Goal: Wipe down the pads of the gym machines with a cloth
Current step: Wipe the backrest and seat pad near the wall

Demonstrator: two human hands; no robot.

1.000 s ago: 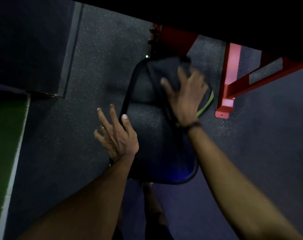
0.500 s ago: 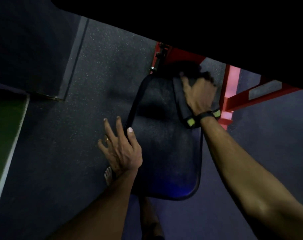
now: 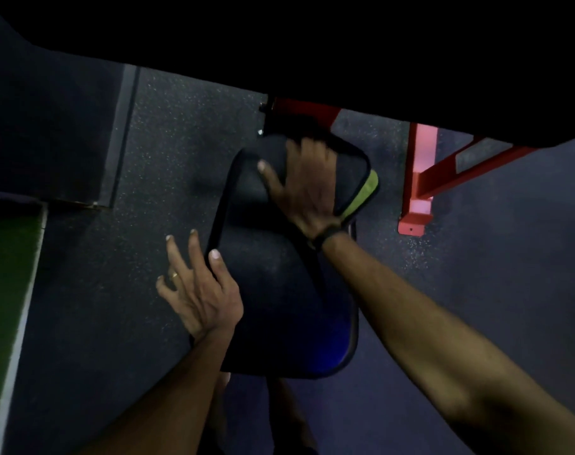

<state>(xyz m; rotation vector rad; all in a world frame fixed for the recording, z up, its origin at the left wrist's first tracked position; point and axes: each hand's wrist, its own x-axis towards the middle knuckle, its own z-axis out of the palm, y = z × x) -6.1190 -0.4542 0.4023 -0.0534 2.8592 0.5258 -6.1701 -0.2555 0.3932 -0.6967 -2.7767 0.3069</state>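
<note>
The room is dim, and the biggest thing in it is the speckled rubber floor [image 3: 168,133], dark all round; to one side runs a strip of green turf [image 3: 7,267] with a pale border, and at the far side stands the red machine frame [image 3: 420,178], its foot planted on the rubber. Between the person's arms sits the seat pad [image 3: 279,290], a dark cushion with a raised rim, shiny and bluish at its near end.

On the far end of that pad lies the cloth [image 3: 351,178], dark with a yellow-green edge hanging over the pad's right corner; the right hand [image 3: 309,185] lies flat on it, fingers spread and pressing it down, not bunching it. The left hand [image 3: 197,290] is open too, fingers splayed, the thumb touching the pad's left rim and the other fingers out over the floor; it holds nothing.

What I would worry about, judging from here: a flat palm has only friction on that cloth, so a quick stroke could leave it behind or push it off the right corner, where it already overhangs; the light is poor, so a missed patch on the near end or along the rim would be easy to overlook; and the left hand is barely on the rim, so if the pad swivels under pressure it may not steady it; whether the pad swivels I cannot tell.
</note>
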